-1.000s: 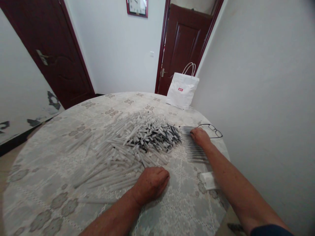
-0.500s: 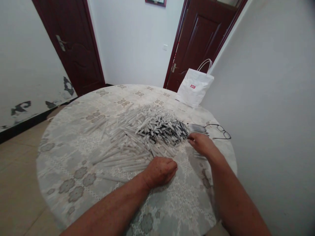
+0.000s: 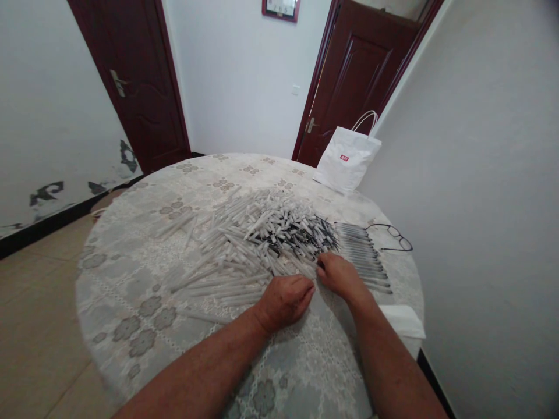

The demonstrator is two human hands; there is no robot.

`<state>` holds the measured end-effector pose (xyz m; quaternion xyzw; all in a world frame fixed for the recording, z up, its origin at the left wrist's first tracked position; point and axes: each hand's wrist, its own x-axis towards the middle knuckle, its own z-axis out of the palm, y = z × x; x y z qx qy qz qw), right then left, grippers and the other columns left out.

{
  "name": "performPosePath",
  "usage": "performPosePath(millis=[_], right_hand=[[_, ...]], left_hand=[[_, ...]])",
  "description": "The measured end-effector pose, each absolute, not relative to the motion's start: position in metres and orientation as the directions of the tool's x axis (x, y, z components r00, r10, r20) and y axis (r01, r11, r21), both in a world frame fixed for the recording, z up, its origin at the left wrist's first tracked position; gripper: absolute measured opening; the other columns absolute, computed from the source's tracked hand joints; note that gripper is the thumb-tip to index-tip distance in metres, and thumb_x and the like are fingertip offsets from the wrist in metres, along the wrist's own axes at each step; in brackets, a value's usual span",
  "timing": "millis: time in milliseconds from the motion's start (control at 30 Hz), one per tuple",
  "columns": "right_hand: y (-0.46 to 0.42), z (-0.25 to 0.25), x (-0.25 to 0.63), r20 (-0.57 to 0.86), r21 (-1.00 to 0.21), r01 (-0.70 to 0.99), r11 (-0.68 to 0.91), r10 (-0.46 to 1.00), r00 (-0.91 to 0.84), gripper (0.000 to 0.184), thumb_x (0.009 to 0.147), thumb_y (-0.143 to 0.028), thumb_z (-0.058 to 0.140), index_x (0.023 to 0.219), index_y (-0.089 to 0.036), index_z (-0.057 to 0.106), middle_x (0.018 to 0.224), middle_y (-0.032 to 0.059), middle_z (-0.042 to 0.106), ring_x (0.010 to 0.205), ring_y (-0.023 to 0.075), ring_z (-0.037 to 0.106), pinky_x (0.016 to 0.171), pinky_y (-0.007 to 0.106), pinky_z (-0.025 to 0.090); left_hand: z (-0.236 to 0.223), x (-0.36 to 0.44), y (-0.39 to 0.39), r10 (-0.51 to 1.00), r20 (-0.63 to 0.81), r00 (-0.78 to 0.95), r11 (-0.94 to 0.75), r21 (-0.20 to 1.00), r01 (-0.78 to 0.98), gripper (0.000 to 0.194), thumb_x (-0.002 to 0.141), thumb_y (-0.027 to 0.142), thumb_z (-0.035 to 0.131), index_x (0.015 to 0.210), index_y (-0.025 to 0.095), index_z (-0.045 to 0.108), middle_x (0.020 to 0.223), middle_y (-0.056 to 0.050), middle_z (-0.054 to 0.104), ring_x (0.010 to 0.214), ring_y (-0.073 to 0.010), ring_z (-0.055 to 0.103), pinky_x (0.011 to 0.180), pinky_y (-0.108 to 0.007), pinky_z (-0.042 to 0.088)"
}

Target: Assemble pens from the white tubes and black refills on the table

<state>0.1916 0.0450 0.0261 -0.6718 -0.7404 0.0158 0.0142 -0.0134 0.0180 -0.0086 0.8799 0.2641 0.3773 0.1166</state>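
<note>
A heap of pen parts lies mid-table: pale tubes like pen barrels [image 3: 227, 285], small white caps [image 3: 279, 215] and thin dark pieces [image 3: 301, 238]. At the heap's near edge my left hand [image 3: 286, 299] rests with its fingers curled closed. My right hand [image 3: 336, 273] is just right of it, fingers pinched at the heap's right edge. Whatever either hand holds is hidden by the fingers. Right of my right hand, several slim pens [image 3: 362, 256] with dark ends lie side by side in a row.
A patterned cloth covers the round table [image 3: 144, 256]. Eyeglasses [image 3: 395, 233] lie beyond the row of pens, and a white paper bag [image 3: 347, 160] stands at the back right. Something white and folded [image 3: 404, 321] sits at the right edge. A wall borders the right side.
My right hand has moved left from the row of pens to the heap, close to my left hand, uncovering more of the row. The left hand has stayed nearly in place. The view has shifted slightly.
</note>
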Motion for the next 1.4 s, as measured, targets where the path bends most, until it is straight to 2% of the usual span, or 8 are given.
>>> performPosePath(millis=[133,300,500,600,700,933,1133,1400], right_hand=[[0.048,0.029,0.204,0.189,-0.278,0.947,0.159,0.976,-0.109,0.016,0.089,-0.027,0.052,0.093,-0.019,0.065,0.086,0.0066,0.071,0.08,0.0195,0.064,0.075,0.028,0.043],[0.046,0.032,0.205,0.473,-0.602,0.769,0.216,0.872,0.126,0.022,0.092,-0.036,0.054,0.101,-0.02,0.066,0.087,0.0059,0.071,0.076,0.0191,0.065,0.074,0.029,0.049],[0.045,0.026,0.187,0.436,-0.874,0.342,0.345,0.867,0.241,0.026,0.089,-0.041,0.063,0.102,-0.018,0.065,0.066,-0.0018,0.064,0.056,0.0142,0.059,0.059,0.028,0.05],[0.043,0.023,0.175,0.373,-0.918,0.197,0.343,0.916,0.145,0.026,0.086,-0.04,0.069,0.1,-0.018,0.067,0.066,-0.0015,0.066,0.055,0.0133,0.059,0.057,0.027,0.05],[0.04,0.018,0.162,0.308,-0.937,0.178,0.3,0.951,0.016,0.025,0.085,-0.04,0.071,0.098,-0.019,0.069,0.064,-0.0018,0.065,0.053,0.0126,0.059,0.053,0.025,0.048],[0.041,0.009,0.159,0.335,-0.863,0.369,0.345,0.938,-0.094,0.024,0.09,-0.039,0.063,0.103,-0.02,0.07,0.084,0.0033,0.071,0.068,0.0157,0.063,0.062,0.027,0.052],[0.046,0.011,0.163,0.466,-0.451,0.845,0.288,0.883,-0.052,0.023,0.096,-0.03,0.051,0.109,-0.019,0.067,0.101,0.01,0.07,0.094,0.0222,0.064,0.086,0.032,0.049],[0.05,0.006,0.135,0.24,-0.075,0.991,0.111,0.967,-0.09,0.021,0.101,-0.03,0.046,0.109,-0.025,0.064,0.105,0.0079,0.067,0.084,0.019,0.064,0.069,0.027,0.044]], left_hand=[[-0.009,-0.014,0.02,0.587,0.593,0.551,-0.808,0.466,0.36,0.017,0.097,0.022,0.047,0.098,0.017,0.064,0.084,-0.007,0.069,0.076,-0.0167,0.066,0.071,-0.027,0.051],[-0.006,-0.014,0.019,0.615,0.586,0.528,-0.785,0.521,0.335,0.02,0.098,0.022,0.046,0.101,0.016,0.065,0.085,-0.008,0.07,0.078,-0.0177,0.068,0.073,-0.027,0.052],[-0.001,-0.014,0.02,0.769,0.532,0.354,-0.63,0.724,0.281,0.023,0.094,0.028,0.057,0.11,0.017,0.068,0.092,-0.009,0.074,0.074,-0.0169,0.069,0.076,-0.03,0.055],[0.006,-0.015,0.023,0.911,0.338,0.239,-0.371,0.921,0.114,0.034,0.092,0.037,0.061,0.119,0.018,0.066,0.094,-0.007,0.074,0.06,-0.0133,0.066,0.06,-0.026,0.054],[0.014,-0.016,0.029,0.972,0.136,0.19,-0.11,0.984,-0.139,0.045,0.09,0.048,0.061,0.121,0.016,0.062,0.094,-0.007,0.072,0.054,-0.0126,0.062,0.044,-0.022,0.048],[0.012,-0.019,0.04,0.995,0.006,0.097,0.029,0.933,-0.358,0.043,0.083,0.055,0.067,0.096,0.015,0.064,0.078,-0.003,0.068,0.052,-0.0124,0.059,0.044,-0.023,0.05],[0.007,-0.02,0.042,1.0,-0.009,0.016,0.013,0.946,-0.325,0.043,0.084,0.057,0.064,0.094,0.015,0.064,0.071,-0.002,0.068,0.048,-0.0117,0.06,0.044,-0.023,0.049],[0.006,-0.02,0.043,0.999,-0.012,-0.032,0.002,0.95,-0.311,0.044,0.087,0.059,0.06,0.088,0.016,0.061,0.069,-0.001,0.066,0.047,-0.0117,0.06,0.044,-0.023,0.048]])
